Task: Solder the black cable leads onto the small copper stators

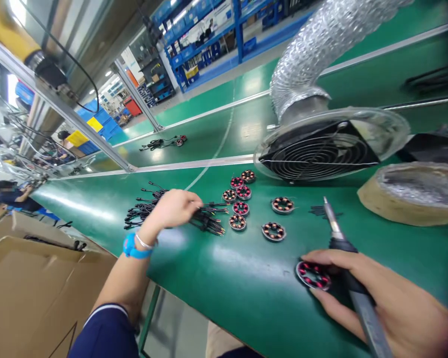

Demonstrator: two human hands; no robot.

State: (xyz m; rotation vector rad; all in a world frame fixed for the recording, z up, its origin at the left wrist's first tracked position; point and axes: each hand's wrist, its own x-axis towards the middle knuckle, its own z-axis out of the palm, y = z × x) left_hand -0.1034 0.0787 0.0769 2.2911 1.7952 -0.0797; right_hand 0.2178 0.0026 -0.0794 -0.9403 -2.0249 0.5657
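Right hand (358, 293), curled around a soldering iron (344, 245), pinches a red-wound coil ring (306, 279) over the desk (224, 278); left hand (179, 206), fingers drawn together, meets black cables (208, 223), its hold unclear to me. Eight loose rings (241, 204) appear unwired; beyond the rail (224, 161), another ring (179, 142) looks cabled.

Bright, cool light from above spreads over the green bench (216, 273), throwing a long white glare along its left end (it nearly washes out the green) and a paler sheen towards its front edge. Past the back edge, the silver duct (294, 64) glints in crumpled highlights, and the blue shelves (240, 35) look soft. The left hand's (177, 206) fingers blur slightly. Blackness shades the view's right margin; wide-angle stretch tilts the outer parts.
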